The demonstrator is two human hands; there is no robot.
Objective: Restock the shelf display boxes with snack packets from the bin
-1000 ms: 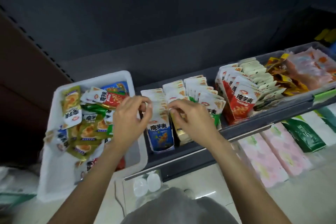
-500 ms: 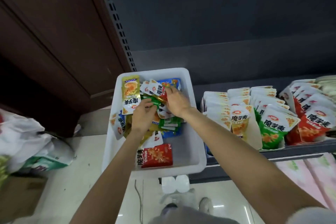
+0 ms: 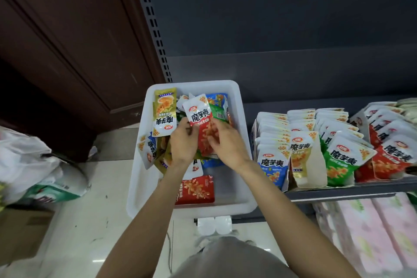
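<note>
Red packet held upright over white bin; left hand pinches its 9 o'clock edge, right hand curls round the 3 o'clock edge. Gather same-flavour ones, face forward, for red box at 3 o'clock.

A shop: slotted metal shelving holding rows of snack packets in display boxes.

The white rectangular plastic bin holds foil snack packets in gold, blue, green and red, each with a white band bearing black characters (one red-and-white packet on top). The cardboard display boxes show blue, gold, green and red fronts.
</note>
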